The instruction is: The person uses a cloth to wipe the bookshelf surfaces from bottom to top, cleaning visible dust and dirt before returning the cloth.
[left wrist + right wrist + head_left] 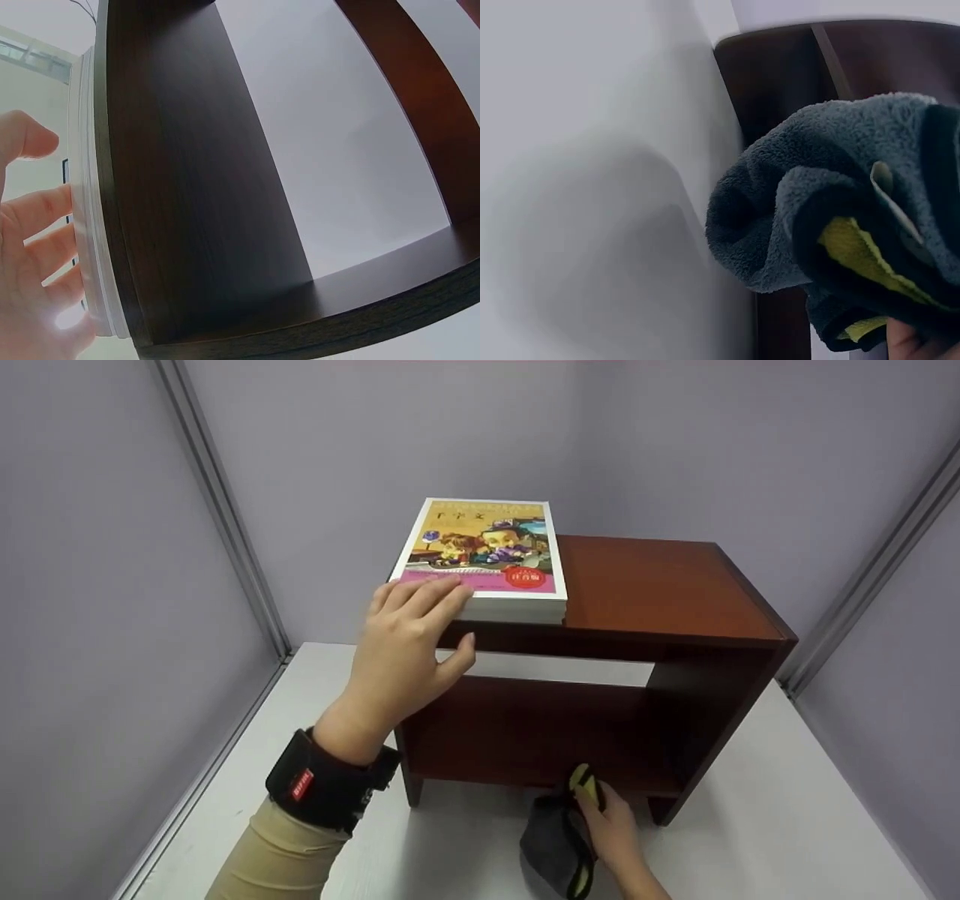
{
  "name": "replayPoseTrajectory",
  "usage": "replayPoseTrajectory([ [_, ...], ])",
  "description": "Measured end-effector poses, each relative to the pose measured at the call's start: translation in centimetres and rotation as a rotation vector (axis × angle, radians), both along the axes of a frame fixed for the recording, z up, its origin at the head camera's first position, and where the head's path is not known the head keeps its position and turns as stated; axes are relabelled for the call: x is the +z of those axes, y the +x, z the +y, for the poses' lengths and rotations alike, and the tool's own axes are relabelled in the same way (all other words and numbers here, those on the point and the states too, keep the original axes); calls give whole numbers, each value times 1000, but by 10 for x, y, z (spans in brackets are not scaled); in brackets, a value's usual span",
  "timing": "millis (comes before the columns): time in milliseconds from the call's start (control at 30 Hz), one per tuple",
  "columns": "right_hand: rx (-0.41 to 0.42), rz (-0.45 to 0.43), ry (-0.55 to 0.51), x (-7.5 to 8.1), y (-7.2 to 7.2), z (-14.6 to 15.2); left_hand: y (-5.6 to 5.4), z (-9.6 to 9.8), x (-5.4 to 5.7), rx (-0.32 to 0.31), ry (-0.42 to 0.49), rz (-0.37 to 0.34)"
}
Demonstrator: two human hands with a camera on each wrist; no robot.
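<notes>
A stack of books (487, 547) with a colourful cartoon cover lies on the left part of a small brown wooden shelf (652, 585). My left hand (409, 641) has its fingertips on the front edge of the top book, fingers extended and thumb apart. In the left wrist view its fingers (52, 251) reach the side of the stack. Low at the front of the shelf, my right hand (611, 825) grips a grey cloth (551, 840) with black edging and a yellow underside. The right wrist view shows the cloth (810, 195) bunched up, covering most of that hand.
The shelf has an open lower compartment with a lower board (525, 727) and a right side panel (720, 720). It stands on a white surface (330, 690) between grey partition walls (360, 435) with metal corner posts (225, 502).
</notes>
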State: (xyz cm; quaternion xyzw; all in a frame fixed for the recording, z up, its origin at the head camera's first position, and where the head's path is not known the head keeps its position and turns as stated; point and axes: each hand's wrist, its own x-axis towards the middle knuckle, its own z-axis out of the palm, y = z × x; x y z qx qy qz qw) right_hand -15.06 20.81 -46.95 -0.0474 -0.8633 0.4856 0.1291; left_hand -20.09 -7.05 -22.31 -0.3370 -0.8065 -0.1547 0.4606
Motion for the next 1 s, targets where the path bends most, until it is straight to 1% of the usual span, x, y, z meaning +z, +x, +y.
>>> replayPoseTrajectory([
  [133, 139, -10, -48, -2, -9, -27, 1, -3, -2, 11, -6, -19],
  [200, 208, -33, -82, -1, -12, -37, 1, -3, -3, 10, -5, -27],
  [267, 256, -58, -86, -2, -14, -45, 1, -2, -8, -21, 4, -1],
  [300, 277, -74, -82, -2, -14, -47, 2, -1, -12, -56, 16, 30],
  [333, 297, -96, -83, -2, -14, -49, 4, 1, -19, -108, 36, 73],
  [367, 316, -119, -90, -2, -13, -50, 5, 3, -28, -164, 48, 121],
  [400, 330, -138, -98, -1, -11, -51, 8, 6, -39, -222, 55, 167],
  [433, 341, -157, -110, 0, -10, -51, 12, 8, -51, -274, 52, 198],
  [467, 350, -176, -137, 1, -7, -50, 16, 12, -66, -318, 40, 205],
  [500, 361, -191, -171, 4, -5, -50, 21, 15, -81, -350, 20, 191],
  [533, 372, -201, -210, 6, -3, -49, 26, 18, -98, -370, -10, 144],
  [567, 382, -206, -249, 10, -1, -49, 31, 20, -114, -370, -51, 61],
  [600, 393, -204, -283, 14, 1, -49, 35, 23, -130, -360, -91, -39],
  [667, 434, -197, -363, 21, 5, -49, 43, 27, -158, -314, -171, -260],
  [700, 467, -196, -407, 25, 8, -49, 45, 29, -170, -292, -202, -364],
  [733, 503, -194, -455, 29, 10, -50, 47, 31, -180, -275, -217, -463],
  [767, 532, -198, -500, 32, 12, -50, 47, 34, -187, -261, -221, -549],
  [800, 560, -204, -543, 35, 15, -50, 48, 36, -192, -257, -210, -614],
  [833, 583, -218, -585, 38, 17, -50, 48, 38, -196, -260, -187, -671],
  [867, 603, -232, -619, 40, 18, -50, 48, 40, -198, -272, -158, -708],
  [900, 613, -245, -639, 41, 20, -49, 48, 42, -199, -286, -126, -730],
  [933, 615, -243, -631, 42, 21, -48, 48, 43, -199, -297, -100, -738],
  [967, 613, -233, -605, 44, 23, -46, 48, 43, -199, -307, -83, -723],
  [1000, 612, -208, -565, 45, 25, -44, 48, 43, -199, -318, -76, -687],
])
